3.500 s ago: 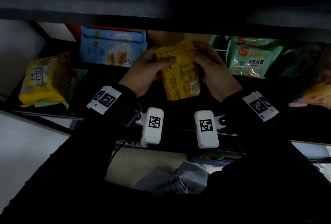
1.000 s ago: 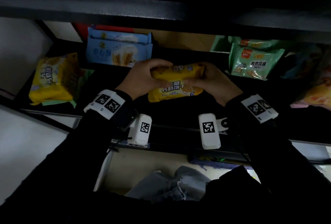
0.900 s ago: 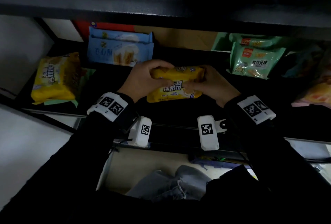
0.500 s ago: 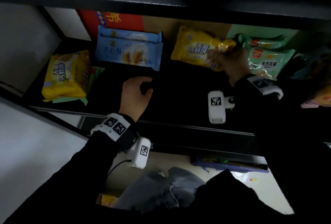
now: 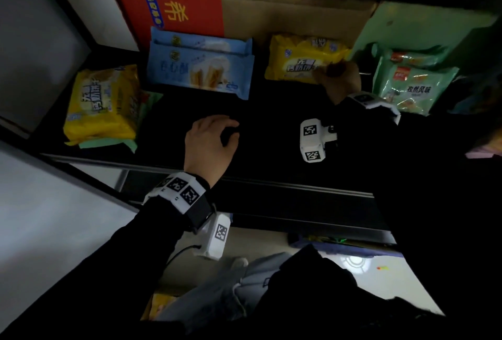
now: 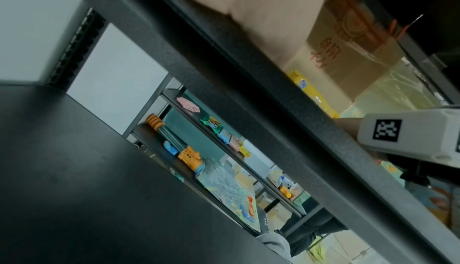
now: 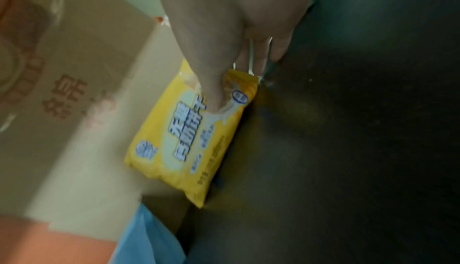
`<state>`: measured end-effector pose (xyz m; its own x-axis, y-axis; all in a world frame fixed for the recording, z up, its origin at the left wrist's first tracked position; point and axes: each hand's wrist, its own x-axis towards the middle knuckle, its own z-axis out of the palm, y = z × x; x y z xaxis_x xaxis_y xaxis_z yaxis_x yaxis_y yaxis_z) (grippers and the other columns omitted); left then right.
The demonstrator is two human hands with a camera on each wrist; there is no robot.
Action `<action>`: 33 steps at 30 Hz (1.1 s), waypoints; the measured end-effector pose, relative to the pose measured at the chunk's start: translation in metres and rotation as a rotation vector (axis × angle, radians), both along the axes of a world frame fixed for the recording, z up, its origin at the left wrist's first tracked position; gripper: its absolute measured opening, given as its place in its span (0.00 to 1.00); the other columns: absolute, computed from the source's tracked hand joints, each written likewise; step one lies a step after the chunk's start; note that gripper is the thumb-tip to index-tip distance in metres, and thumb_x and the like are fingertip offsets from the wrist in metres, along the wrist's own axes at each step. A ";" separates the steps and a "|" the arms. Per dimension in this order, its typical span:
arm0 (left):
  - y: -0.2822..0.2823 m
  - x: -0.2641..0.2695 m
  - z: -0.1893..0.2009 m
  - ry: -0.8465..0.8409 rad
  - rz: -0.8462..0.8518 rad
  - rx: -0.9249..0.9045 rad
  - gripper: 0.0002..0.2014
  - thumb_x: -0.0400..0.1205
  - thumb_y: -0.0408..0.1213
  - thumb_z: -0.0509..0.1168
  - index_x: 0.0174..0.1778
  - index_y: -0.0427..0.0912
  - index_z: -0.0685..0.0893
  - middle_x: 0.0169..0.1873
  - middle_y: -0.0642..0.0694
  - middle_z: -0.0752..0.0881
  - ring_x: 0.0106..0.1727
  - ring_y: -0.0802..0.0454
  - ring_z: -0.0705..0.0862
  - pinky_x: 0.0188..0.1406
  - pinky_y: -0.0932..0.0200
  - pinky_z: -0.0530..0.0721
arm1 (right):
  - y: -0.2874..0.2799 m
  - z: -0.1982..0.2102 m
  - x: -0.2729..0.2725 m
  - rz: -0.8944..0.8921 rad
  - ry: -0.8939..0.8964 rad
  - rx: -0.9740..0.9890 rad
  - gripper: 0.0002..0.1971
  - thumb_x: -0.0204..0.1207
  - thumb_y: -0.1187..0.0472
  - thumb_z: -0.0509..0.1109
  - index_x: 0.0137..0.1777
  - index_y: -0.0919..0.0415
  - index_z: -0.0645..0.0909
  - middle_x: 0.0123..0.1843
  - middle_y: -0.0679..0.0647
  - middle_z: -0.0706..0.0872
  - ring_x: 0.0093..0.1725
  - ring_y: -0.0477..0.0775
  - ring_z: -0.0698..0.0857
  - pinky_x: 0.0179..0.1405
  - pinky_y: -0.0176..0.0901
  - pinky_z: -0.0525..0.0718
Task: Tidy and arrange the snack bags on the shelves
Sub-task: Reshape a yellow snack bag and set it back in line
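My right hand point(image 5: 342, 82) pinches the yellow biscuit bag point(image 5: 301, 61) upright; released, it probably topples forward. Left hand point(image 5: 209, 144) loosely spread.

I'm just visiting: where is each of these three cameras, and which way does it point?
Head: worn on the head, looks down into the shelf; shows both hands and sleeves.
Left wrist: under the left hand, looks along the shelf edge; shows its palm.
Right wrist: looks along the right hand gripping the yellow bag.
Shared: all three show the yellow bag and the cardboard box.
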<state>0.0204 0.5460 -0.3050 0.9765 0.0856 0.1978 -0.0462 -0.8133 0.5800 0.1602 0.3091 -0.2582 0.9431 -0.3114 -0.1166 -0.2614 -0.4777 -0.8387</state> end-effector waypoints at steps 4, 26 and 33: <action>-0.001 0.002 0.000 0.027 0.013 -0.004 0.11 0.80 0.42 0.67 0.58 0.49 0.87 0.64 0.48 0.84 0.66 0.41 0.78 0.64 0.51 0.72 | -0.003 0.004 0.003 0.069 0.022 -0.058 0.10 0.76 0.54 0.73 0.43 0.61 0.80 0.46 0.54 0.81 0.48 0.52 0.78 0.40 0.38 0.68; 0.084 -0.055 0.006 0.035 -0.057 -0.185 0.09 0.80 0.29 0.68 0.55 0.37 0.88 0.55 0.43 0.87 0.56 0.54 0.76 0.53 0.67 0.68 | 0.226 0.052 -0.073 0.722 0.096 0.260 0.12 0.80 0.57 0.67 0.60 0.61 0.79 0.54 0.58 0.85 0.48 0.53 0.83 0.53 0.51 0.82; 0.089 -0.055 0.011 0.132 -0.063 -0.271 0.10 0.83 0.33 0.67 0.59 0.43 0.87 0.64 0.46 0.83 0.70 0.49 0.76 0.68 0.50 0.74 | 0.295 0.061 -0.032 0.882 0.210 0.047 0.42 0.70 0.43 0.76 0.78 0.66 0.67 0.74 0.58 0.77 0.70 0.56 0.79 0.70 0.48 0.78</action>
<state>-0.0350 0.6346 -0.2941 0.9973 0.0566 0.0466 -0.0009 -0.6263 0.7796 0.1283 0.6042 -0.1973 0.7949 0.5230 -0.3076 0.0333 -0.5437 -0.8386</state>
